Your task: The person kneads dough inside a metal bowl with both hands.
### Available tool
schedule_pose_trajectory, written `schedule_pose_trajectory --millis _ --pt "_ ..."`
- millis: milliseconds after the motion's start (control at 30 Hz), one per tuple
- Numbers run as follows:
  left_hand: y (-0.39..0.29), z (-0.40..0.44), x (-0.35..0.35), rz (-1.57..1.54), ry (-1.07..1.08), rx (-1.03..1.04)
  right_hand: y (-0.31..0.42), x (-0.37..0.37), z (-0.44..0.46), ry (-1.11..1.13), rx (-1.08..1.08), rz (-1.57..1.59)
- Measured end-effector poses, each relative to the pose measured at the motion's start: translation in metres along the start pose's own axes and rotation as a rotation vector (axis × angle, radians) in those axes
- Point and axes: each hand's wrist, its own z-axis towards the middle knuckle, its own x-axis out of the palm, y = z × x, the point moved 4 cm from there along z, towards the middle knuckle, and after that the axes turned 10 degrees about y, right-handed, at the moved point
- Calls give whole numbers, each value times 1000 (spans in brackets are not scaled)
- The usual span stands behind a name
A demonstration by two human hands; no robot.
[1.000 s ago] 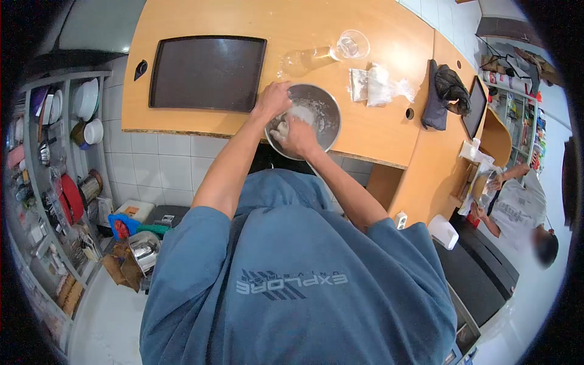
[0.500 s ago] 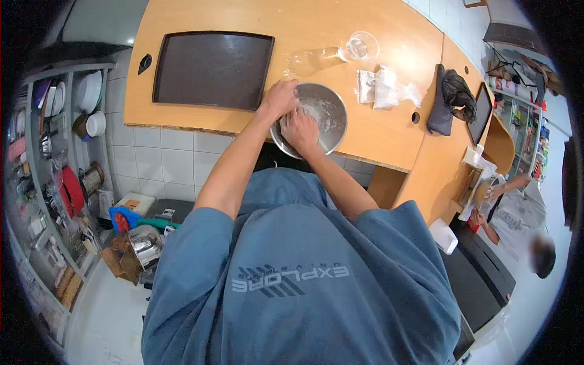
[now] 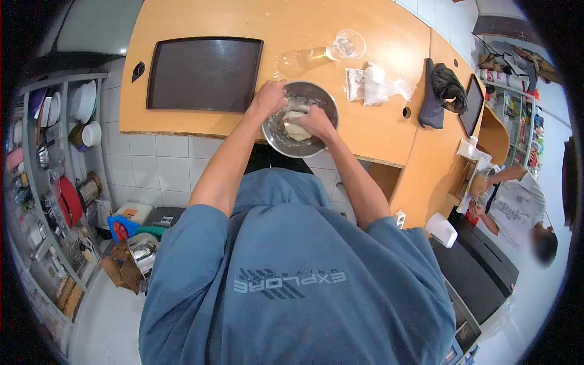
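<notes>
A steel bowl (image 3: 328, 115) rests at the table's front edge, its inside smeared with white residue. My left hand (image 3: 270, 97) is closed on the bowl's left rim. Inside the bowl my right hand (image 3: 316, 123) grips a lump of pale dough (image 3: 296, 128), with the thumb and fingers around its upper side. Just behind the bowl lies a clear bottle (image 3: 304, 59), beside an upright clear cup (image 3: 349, 44).
A dark tray (image 3: 204, 74) lies left of the bowl. White plastic packets (image 3: 377, 85) and a dark cloth (image 3: 431, 97) are to the right. A co-worker (image 3: 514, 201) holds a bowl at far right. Shelves (image 3: 55, 182) stand at left.
My right hand has shifted right and turned, exposing the dough lump that it covered half a second ago. My left hand stays on the bowl's rim.
</notes>
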Motion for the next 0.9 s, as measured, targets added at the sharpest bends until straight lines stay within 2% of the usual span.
schedule_pose_trajectory --millis 33,133,167,267,500,633,733,800,900 --pt "3 1 2 -5 6 -1 -8 10 9 -19 -50 -35" --pt "12 6 9 -18 -16 21 -15 44 16 -363 -296 -330" --pt "14 7 12 -10 -24 26 -9 53 8 -470 -273 -416" --pt "12 9 12 13 -31 29 2 74 9 -596 -250 -512" --pt "1 1 4 8 -41 41 4 77 25 -687 -243 -527" --pt "0 1 4 10 -26 0 6 71 30 -698 -241 -536" --pt "1 2 2 5 -42 92 1 68 35 -673 -237 -479" --pt "5 5 5 17 -13 75 -2 60 42 -633 -243 -411" --pt "0 2 5 55 13 47 -6 26 47 -336 -121 -41"
